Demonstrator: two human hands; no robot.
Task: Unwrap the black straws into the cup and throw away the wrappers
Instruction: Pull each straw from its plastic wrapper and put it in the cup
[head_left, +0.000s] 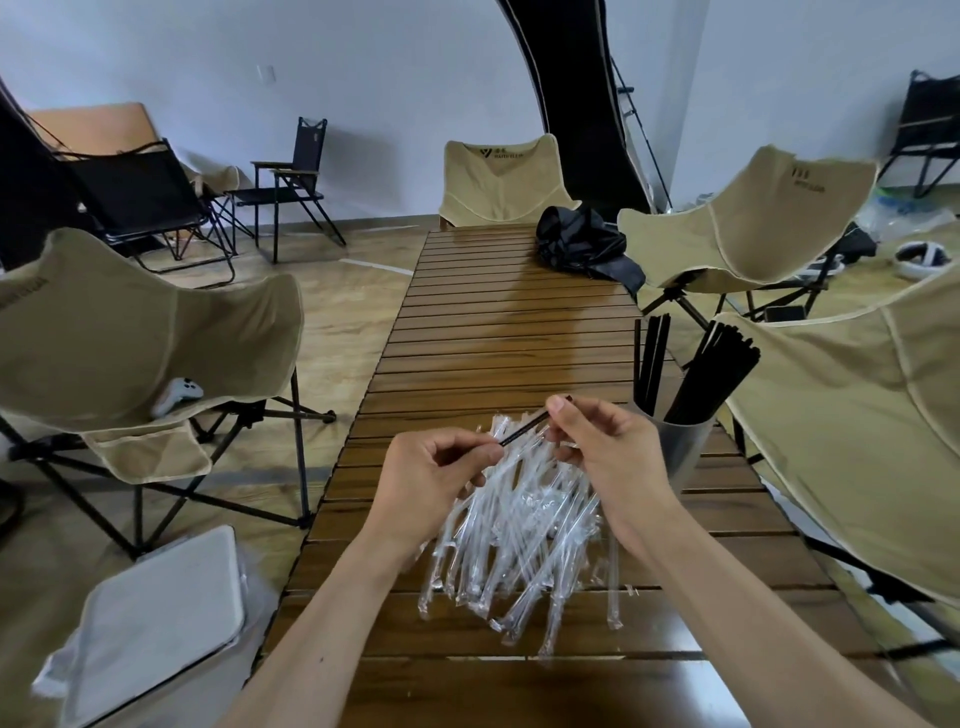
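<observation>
A black straw (524, 429) slants between my two hands above the slatted wooden table (498, 332). My left hand (431, 480) pinches its lower end, where a clear wrapper seems to remain. My right hand (602, 447) pinches the upper end between thumb and fingers. Under my hands lies a pile of several clear-wrapped straws (519, 540). To the right stands a translucent cup (675, 447) holding several bare black straws (701, 374).
A white-lidded bin (156, 623) with a clear liner sits on the floor at lower left. Beige folding chairs (130, 332) flank the table on both sides. A black bag (582, 244) lies at the table's far end.
</observation>
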